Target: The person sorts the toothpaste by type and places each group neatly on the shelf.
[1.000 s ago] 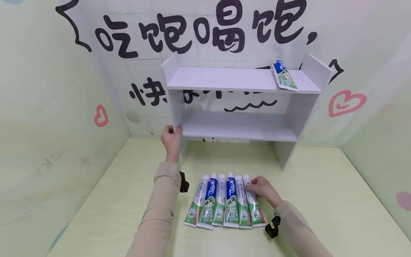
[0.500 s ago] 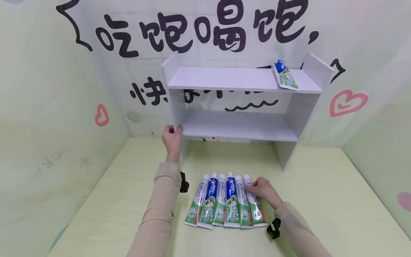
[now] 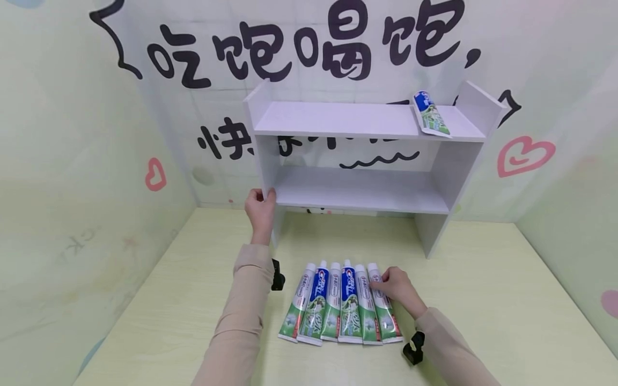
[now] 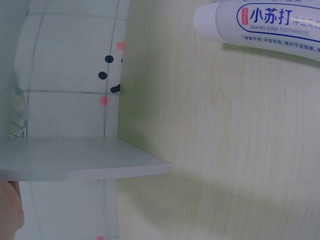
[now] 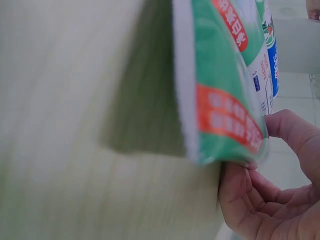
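Observation:
My left hand [image 3: 261, 214] grips the left side panel of a white two-tier shelf [image 3: 338, 119], thumb on its inner side. In the left wrist view only a bit of that hand shows behind the panel [image 4: 80, 157]. Several toothpaste tubes lie side by side on the table, caps toward the shelf; two are blue-topped, such as this blue tube [image 3: 350, 300]. At the right end of the row, my right hand [image 3: 403, 289] pinches a white-and-green toothpaste tube [image 3: 386, 316]. The right wrist view has its thumb and fingers at the edge of this tube [image 5: 225, 115].
Another blue-and-green toothpaste tube [image 3: 431, 115] lies on the top shelf near the right end. The shelf stands on the pale wooden table [image 3: 502, 289] against a printed wall [image 3: 212, 107]. Side walls rise at left and right.
The view shifts very slightly. Both hands keep their places, the left on the shelf panel and the right at the rightmost toothpaste tube.

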Demonstrator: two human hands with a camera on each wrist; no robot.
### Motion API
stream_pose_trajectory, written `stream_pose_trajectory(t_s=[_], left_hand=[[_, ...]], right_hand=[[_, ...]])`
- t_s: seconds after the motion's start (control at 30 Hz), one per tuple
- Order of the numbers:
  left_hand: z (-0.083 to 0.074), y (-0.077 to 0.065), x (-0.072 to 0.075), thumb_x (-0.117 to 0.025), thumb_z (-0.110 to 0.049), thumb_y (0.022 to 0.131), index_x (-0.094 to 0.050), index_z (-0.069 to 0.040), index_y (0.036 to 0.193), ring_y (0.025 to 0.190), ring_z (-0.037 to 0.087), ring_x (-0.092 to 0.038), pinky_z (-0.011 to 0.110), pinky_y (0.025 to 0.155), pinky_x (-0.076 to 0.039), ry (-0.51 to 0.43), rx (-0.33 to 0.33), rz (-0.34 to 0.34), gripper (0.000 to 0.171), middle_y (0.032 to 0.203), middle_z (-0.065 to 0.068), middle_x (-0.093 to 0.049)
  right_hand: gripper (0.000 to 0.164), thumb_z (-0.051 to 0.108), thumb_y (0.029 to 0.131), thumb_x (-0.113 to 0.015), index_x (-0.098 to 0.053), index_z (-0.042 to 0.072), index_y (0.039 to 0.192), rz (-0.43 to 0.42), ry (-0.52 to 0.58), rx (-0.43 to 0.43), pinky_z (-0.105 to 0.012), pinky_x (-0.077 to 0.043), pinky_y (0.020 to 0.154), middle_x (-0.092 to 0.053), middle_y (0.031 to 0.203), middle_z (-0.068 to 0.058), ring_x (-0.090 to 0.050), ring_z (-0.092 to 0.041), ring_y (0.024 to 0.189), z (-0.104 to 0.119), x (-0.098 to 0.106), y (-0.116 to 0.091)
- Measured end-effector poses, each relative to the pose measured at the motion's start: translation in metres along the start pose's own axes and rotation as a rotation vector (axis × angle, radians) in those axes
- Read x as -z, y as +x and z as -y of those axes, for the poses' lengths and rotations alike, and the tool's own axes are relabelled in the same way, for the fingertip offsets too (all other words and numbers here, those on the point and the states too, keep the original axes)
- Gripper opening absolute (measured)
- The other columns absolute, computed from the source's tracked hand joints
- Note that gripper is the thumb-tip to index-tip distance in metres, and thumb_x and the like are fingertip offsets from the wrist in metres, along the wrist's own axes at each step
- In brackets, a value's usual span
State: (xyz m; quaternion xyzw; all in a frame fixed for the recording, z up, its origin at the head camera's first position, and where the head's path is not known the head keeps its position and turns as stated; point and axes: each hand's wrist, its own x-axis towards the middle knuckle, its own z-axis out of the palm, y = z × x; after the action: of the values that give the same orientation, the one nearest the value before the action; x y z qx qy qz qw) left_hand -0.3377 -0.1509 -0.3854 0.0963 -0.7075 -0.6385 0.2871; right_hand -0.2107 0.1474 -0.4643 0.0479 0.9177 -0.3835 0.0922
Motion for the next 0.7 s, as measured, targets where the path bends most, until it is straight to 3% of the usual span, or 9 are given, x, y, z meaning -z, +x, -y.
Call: stream_pose_trajectory(t_s=[0.7], left_hand=[[0.0,0.0,0.0,-0.059,-0.015,0.084,-0.052,0.004,0.091,0.074,0.014,-0.046,0.02,0.062,-0.041,-0.012,0.028,0.022,0.022,0.082,0.004,-0.05]], right_hand=[[0.028,0.017,0.077,-0.067,-0.053,-0.005,0.084,-0.036,0.073,0.024,-0.022,-0.045,0.049,-0.057,0.073,-0.012,-0.052,-0.014,0.057,0.013,0.034,-0.002]])
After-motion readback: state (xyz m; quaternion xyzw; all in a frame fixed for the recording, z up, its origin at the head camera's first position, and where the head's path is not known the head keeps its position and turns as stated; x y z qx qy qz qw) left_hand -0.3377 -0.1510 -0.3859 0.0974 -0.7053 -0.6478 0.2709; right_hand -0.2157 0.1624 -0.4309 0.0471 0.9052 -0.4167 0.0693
